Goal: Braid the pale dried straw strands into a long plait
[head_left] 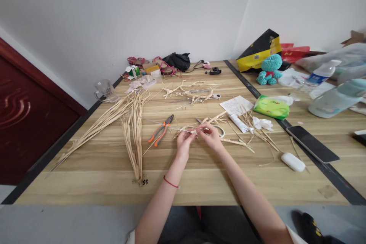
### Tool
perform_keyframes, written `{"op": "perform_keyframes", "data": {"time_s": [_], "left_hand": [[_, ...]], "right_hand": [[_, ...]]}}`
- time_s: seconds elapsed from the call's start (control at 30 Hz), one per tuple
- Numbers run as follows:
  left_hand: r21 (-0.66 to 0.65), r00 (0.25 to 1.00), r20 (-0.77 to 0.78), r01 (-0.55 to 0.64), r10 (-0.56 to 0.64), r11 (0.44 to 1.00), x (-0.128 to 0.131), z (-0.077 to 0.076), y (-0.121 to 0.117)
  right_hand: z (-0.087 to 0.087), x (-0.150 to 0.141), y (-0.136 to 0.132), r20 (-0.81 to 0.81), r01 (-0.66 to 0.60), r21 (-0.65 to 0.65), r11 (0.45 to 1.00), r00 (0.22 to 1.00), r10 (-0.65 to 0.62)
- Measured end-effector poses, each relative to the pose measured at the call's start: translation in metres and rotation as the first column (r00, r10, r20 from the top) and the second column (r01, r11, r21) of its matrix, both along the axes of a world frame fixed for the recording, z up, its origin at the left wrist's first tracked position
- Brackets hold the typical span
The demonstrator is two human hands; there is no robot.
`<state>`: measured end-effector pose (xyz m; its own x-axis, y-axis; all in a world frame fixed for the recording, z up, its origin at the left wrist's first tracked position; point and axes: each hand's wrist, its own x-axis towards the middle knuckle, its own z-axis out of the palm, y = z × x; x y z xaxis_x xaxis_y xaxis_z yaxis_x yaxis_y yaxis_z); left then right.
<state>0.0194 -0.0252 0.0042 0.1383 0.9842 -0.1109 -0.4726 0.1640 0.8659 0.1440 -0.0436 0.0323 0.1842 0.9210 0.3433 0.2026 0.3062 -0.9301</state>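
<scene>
My left hand (185, 139) is closed, thumb and fingers pinching the end of a thin metal wire (168, 126) that points off to the left. A small pale bit of straw-like strip (193, 132) shows at the fingertips. Close beside it, my right hand (210, 136) pinches at the same spot; its fingertips partly hide what they grip. Just left of my hands lie pliers (161, 132) with orange and grey handles. Partly hidden behind my right hand are scissors (221, 131) with a pale handle loop. Pale dried strips (217, 118) lie around the hands.
Long straw bundles (138, 137) spread over the table's left side. Wrapped wire pieces (197, 97) lie further back. On the right are a white tube (238, 122), tissue pack (271, 107), phone (312, 143), white case (293, 162) and crocheted doll (270, 69). A glass mug (105, 90) stands back left.
</scene>
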Motion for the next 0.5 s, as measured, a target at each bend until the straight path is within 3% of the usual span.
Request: {"op": "perform_keyframes", "data": {"time_s": [0.27, 0.5], "left_hand": [[-0.018, 0.999, 0.031, 0.017, -0.016, 1.000, -0.001, 0.001, 0.001], [0.021, 1.000, -0.018, -0.007, 0.008, 1.000, -0.002, -0.001, 0.002]], "right_hand": [[-0.003, 0.013, 0.005, -0.015, -0.010, -0.072, 0.997, 1.000, 0.009], [0.000, 0.015, 0.003, 0.071, -0.042, -0.048, 0.998, 0.996, 0.045]]}}
